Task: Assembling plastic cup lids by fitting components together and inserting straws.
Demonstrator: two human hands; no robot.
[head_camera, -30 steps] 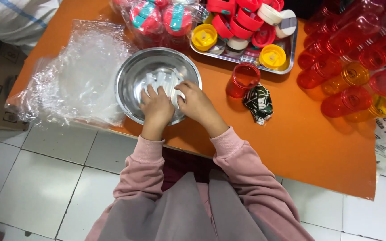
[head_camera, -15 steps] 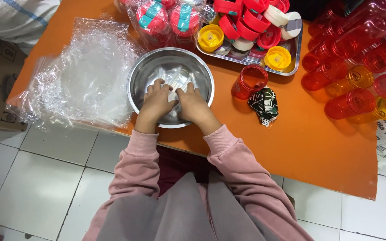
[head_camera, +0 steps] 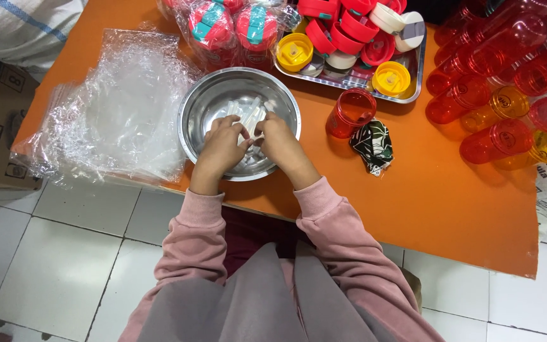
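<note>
Bright, even light, soft and diffuse. Faint shadows only, under the steel bowl [head_camera: 238, 123] rim and beside the red cups [head_camera: 495, 76] at upper right. Glare on the bowl's inner wall and on the crumpled plastic wrap [head_camera: 109, 107] at left. Focus sharp at centre; slight wide-angle bending toward frame edges.

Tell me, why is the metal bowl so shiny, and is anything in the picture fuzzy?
In the head view, the steel bowl mirrors the light above, so bright patches glare on its inner wall; the clear plastic bags glint too. Both hands, left hand and right hand, look sharp; shadows are soft; the red cups curve slightly near the edge.
</note>
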